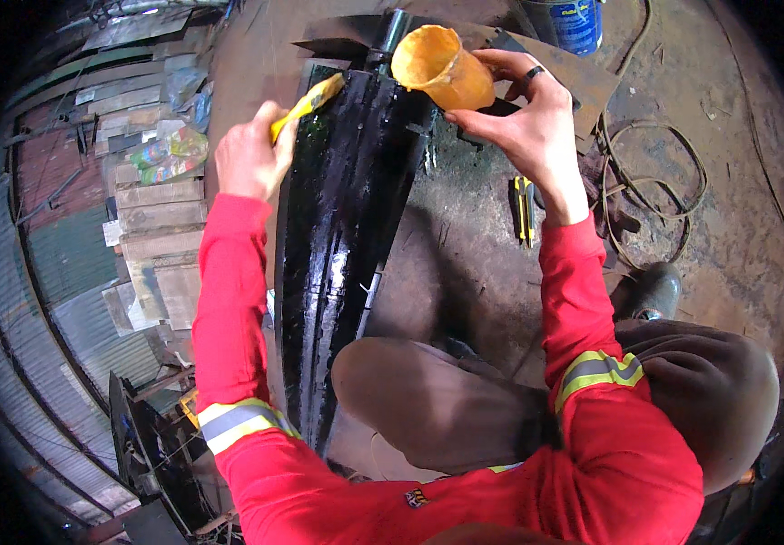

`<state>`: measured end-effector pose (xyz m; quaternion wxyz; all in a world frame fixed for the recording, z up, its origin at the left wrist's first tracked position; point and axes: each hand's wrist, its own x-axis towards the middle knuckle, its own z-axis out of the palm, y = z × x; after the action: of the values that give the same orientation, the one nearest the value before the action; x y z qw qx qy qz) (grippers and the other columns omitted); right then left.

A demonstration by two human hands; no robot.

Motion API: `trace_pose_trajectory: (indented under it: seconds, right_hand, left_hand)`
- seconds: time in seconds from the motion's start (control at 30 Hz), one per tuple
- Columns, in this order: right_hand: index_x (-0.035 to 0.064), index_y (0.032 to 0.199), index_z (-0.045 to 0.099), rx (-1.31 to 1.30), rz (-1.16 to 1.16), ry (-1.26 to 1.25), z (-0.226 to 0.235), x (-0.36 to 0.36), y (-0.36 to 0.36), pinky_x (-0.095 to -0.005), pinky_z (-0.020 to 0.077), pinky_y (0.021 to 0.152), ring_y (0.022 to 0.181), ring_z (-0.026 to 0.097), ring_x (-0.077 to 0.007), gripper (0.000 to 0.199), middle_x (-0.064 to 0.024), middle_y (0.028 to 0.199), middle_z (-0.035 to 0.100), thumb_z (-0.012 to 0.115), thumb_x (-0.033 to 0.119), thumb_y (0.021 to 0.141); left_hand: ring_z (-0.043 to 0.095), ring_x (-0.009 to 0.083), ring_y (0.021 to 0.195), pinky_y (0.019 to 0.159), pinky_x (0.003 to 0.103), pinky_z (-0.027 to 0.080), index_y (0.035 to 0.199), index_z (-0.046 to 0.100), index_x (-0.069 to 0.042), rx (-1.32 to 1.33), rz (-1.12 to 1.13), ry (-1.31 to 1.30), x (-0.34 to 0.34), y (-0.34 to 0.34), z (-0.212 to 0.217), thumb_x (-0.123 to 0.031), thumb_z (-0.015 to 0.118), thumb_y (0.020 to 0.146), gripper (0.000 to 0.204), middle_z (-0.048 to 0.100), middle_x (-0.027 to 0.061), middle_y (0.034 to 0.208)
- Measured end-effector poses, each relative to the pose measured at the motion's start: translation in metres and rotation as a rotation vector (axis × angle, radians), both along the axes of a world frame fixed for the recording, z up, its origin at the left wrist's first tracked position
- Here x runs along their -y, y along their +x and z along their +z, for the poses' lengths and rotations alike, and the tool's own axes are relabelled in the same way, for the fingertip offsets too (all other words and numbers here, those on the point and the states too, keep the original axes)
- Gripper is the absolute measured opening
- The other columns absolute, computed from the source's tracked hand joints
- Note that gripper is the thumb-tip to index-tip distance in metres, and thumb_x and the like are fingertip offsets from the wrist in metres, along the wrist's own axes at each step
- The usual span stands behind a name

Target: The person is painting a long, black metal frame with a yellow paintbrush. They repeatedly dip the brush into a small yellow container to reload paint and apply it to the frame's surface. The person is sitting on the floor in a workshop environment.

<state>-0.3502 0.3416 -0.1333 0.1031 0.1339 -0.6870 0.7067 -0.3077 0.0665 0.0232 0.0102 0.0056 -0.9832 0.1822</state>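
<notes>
A grimy workshop floor (465, 263) of dark, stained concrete lies under the person, with corrugated sheets and stacked boards (160, 227) off to the left and a loose coil of cable (660, 182) to the right. Nearest the camera, two red sleeves with reflective bands come up from the lower edge, and brown-trousered knees (437, 400) show the person squatting close beside a long black metal piece (337, 236) that runs away from them and tapers wider toward its far end. Its surface gleams wet with black coating along most of the visible length. A yellow and black utility knife (525, 209) lies on the floor just right of it. Farther out, the left hand (248, 159) is closed in a fist around the yellow handle of a paintbrush (312, 102), its bristles touching the upper left edge of the black piece. The right hand (528, 123), wearing a dark ring, wraps its fingers about a paint-caked yellow cup (442, 68) held tilted above the piece's far end. Beyond stands a blue bucket (574, 23). The step in hand appears to be brushing coating onto the far end; the next move likely calls for short, even strokes or a dip into the cup
</notes>
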Motion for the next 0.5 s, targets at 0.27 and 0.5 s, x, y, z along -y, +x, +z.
trace_pose_trajectory:
  seconds: [0.27,0.5]
  right_hand:
    - [0.0044,0.115,0.067,-0.004,0.000,-0.002,0.004,0.000,-0.002,-0.0276,0.0497,0.081,0.097,0.064,-0.0145,0.060,-0.0055,0.104,0.070,0.090,0.020,0.062]
    - [0.0059,0.116,0.068,-0.035,-0.007,0.004,0.002,-0.001,-0.005,-0.0271,0.0489,0.081,0.096,0.064,-0.0138,0.060,-0.0050,0.104,0.070,0.090,0.021,0.062]
  left_hand:
    - [0.065,0.0410,0.065,0.056,0.051,0.050,0.092,0.062,-0.017,-0.103,0.022,-0.100,-0.009,0.015,-0.015,-0.034,0.065,0.087,0.018,0.064,0.0172,0.064]
    - [0.066,0.0378,0.060,0.053,0.050,0.050,0.091,0.060,-0.015,-0.156,-0.021,-0.263,-0.035,0.005,-0.010,-0.032,0.064,0.087,0.017,0.064,0.0161,0.063]
